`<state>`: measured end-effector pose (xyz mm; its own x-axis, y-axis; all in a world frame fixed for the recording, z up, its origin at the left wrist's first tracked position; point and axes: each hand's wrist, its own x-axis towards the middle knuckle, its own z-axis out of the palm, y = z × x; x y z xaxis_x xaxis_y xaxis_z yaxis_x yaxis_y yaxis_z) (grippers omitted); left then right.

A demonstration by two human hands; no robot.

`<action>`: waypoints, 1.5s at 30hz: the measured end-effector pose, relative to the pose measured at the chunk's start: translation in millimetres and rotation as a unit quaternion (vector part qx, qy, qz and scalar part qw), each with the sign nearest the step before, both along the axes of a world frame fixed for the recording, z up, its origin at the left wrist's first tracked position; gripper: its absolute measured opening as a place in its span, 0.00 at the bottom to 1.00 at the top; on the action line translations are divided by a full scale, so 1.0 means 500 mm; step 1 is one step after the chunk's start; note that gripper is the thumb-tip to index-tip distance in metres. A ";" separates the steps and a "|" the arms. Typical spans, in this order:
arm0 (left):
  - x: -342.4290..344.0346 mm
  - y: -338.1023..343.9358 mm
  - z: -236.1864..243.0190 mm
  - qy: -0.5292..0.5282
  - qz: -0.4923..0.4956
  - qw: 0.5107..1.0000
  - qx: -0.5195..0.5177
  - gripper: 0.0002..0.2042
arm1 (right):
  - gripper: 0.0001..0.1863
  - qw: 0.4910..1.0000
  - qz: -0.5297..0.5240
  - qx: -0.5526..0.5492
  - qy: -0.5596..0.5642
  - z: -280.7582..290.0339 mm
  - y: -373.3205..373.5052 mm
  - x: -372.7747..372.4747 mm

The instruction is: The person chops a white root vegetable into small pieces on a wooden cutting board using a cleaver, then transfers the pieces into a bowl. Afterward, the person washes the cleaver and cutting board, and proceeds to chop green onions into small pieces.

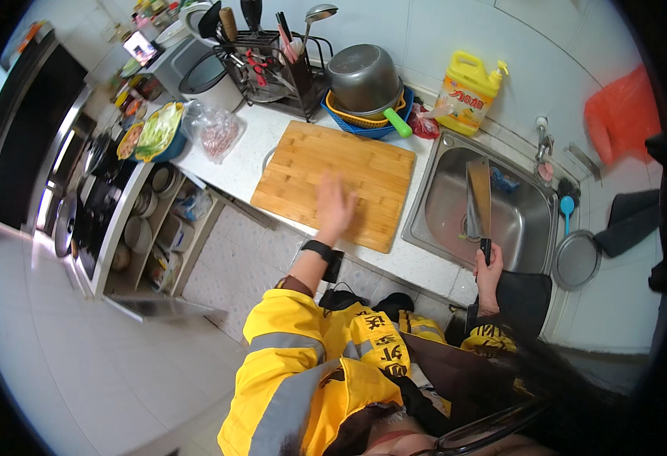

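A kitchen cleaver (479,194) with a broad blade and black handle is in my right hand (488,267), fingers wrapped round the handle. Its blade points away from me over the metal sink (418,216), tilted slightly. On the counter to the left of the sink lies a wooden cutting board (303,163) with nothing on it but my left hand. My left hand (335,204) is over the board's near half, somewhat blurred, with its fingers stretched forward and the thumb apart. A blue crumpled thing (504,181) lies in the sink.
Behind the board, a pot (362,74) with a green handle sits upside down on baskets. A yellow detergent jug (466,95) stands by the wall, near the faucet (544,140). At left are a plastic bag (216,135), a basin of vegetables (160,135) and a utensil rack (276,80).
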<state>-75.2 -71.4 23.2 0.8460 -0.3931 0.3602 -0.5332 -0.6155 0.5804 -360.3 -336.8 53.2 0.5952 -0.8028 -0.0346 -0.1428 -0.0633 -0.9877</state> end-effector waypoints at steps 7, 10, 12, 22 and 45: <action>0.177 0.169 -0.064 0.001 0.158 0.972 0.174 0.36 | 0.14 0.997 -0.080 -0.015 -0.004 0.020 0.163 -0.019; 0.146 0.105 -0.075 -0.001 0.102 0.971 0.217 0.37 | 0.14 0.993 -0.116 0.001 0.010 0.029 0.200 -0.054; 0.092 0.019 -0.077 -0.014 0.022 0.976 0.216 0.38 | 0.14 0.991 -0.132 -0.009 0.008 0.030 0.205 -0.069; -0.152 -0.295 0.007 0.015 -0.469 0.879 -0.088 0.30 | 0.13 0.988 -0.142 -0.058 0.000 0.050 0.115 -0.127; 0.109 -0.296 -0.023 0.072 -0.133 0.933 0.326 0.41 | 0.14 0.988 -0.144 0.008 -0.049 0.024 0.023 -0.149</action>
